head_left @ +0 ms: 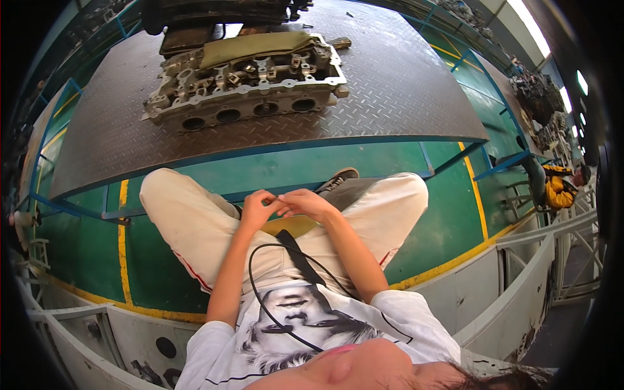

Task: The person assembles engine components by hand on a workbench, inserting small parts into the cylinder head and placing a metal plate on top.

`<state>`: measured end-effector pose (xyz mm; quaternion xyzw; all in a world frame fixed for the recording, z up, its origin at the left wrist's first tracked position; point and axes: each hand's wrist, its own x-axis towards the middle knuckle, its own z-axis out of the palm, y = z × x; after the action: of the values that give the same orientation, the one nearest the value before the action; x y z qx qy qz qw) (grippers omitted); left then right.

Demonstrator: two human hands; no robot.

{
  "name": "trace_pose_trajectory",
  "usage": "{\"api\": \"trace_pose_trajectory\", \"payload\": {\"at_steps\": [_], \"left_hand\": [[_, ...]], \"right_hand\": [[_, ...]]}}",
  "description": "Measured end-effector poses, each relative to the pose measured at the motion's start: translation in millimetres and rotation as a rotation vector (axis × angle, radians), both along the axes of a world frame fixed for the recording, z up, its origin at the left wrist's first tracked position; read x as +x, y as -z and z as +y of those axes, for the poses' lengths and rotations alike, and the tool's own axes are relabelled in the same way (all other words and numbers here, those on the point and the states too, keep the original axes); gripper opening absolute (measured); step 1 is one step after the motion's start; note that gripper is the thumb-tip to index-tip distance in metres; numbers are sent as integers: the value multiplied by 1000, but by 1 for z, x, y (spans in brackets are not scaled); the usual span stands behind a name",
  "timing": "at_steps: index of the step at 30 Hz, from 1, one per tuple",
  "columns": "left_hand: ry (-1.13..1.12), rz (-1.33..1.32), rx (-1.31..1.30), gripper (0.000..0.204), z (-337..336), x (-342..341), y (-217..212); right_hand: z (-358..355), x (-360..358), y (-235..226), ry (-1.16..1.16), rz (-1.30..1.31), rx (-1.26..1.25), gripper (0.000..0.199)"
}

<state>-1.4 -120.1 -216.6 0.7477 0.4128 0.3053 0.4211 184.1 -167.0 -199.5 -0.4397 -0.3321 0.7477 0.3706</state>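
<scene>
My left hand [258, 207] and my right hand [305, 203] meet over my lap, fingertips touching. Bent into a pinch, the left fingers meet the right ones; anything between them is too small or hidden to make out. The right fingers are also curled and drawn together. Beyond my knees, on the metal table [390, 104], lies an engine cylinder head [244, 97], its row of round ports facing me. A folded olive cloth [257, 49] rests along its top. Neither hand touches the cylinder head.
A dark engine part [221, 13] stands behind the cylinder head. The table's blue front edge [273, 148] runs just past my knees. A black cable [252, 276] loops over my lap. At right, a person in yellow [560, 188] is near another table with metal parts [536, 97].
</scene>
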Motion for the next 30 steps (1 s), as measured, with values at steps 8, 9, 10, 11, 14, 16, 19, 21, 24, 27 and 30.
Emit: {"api": "trace_pose_trajectory", "payload": {"at_steps": [8,9,10,11,14,16,19,21,24,27,30], "left_hand": [[-1,210,301,32,-16,5,-12],[-5,222,300,32,-17,5,-12],[-6,233,321,33,-16,6,-13],[-5,244,343,34,-15,7,-13],[-33,235,381,38,-16,6,-12],[-64,203,357,39,-16,6,-14],[-141,189,401,42,-13,3,-13],[-98,157,466,44,-8,0,-14],[108,165,584,46,19,12,-60],[34,74,563,37,43,32,-109],[-282,5,383,31,81,43,-126]], "right_hand": [[1,13,24,-8,-277,83,14],[2,16,25,-20,-334,90,14],[4,17,21,-10,-353,72,14],[5,18,22,-8,-344,75,14],[6,16,16,-17,-302,31,15],[7,17,8,38,-169,-28,21],[6,10,4,33,-27,-51,22],[9,11,10,-7,53,-61,24],[12,13,7,148,277,-100,23],[14,14,-4,334,336,18,23],[13,17,-1,388,313,32,22]]}}
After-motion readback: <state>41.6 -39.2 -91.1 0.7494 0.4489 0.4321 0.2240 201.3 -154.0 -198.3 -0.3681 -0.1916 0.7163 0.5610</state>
